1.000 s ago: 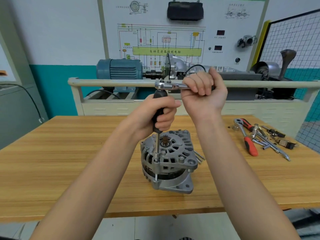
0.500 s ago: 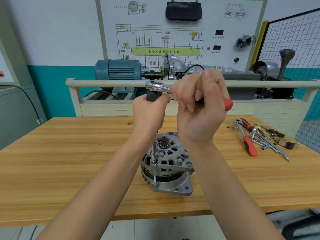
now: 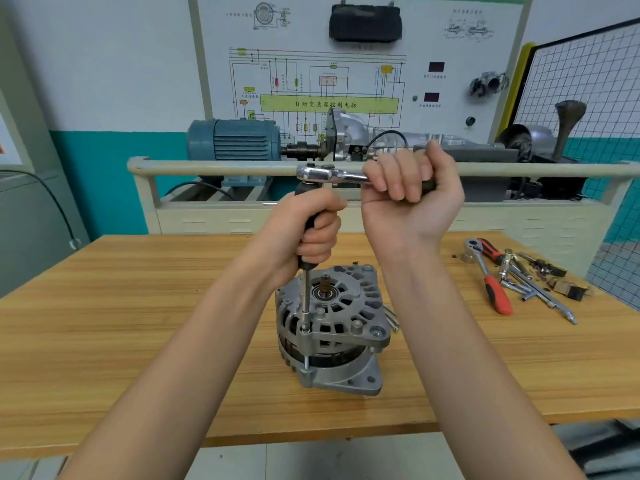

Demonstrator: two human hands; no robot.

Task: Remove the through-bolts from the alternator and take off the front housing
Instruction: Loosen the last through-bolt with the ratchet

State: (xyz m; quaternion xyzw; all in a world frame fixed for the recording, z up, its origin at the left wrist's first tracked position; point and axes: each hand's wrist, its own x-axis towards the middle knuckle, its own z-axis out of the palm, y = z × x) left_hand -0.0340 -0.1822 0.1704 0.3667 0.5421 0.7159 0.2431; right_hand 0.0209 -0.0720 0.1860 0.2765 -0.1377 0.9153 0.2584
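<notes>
Wooden bench fronts a wiring-diagram board and blue motor; mid-bench stands the alternator, pulley end up, with loose tools at its two o'clock. Left hand is fisted around a black extension handle held upright – its shaft drops onto a through-bolt at the housing's nine o'clock edge. Right hand – palm toward the camera, wrist bent back – has its fingers wrapped tight on the ratchet, which lies level across the extension's top, head at nine o'clock.
</notes>
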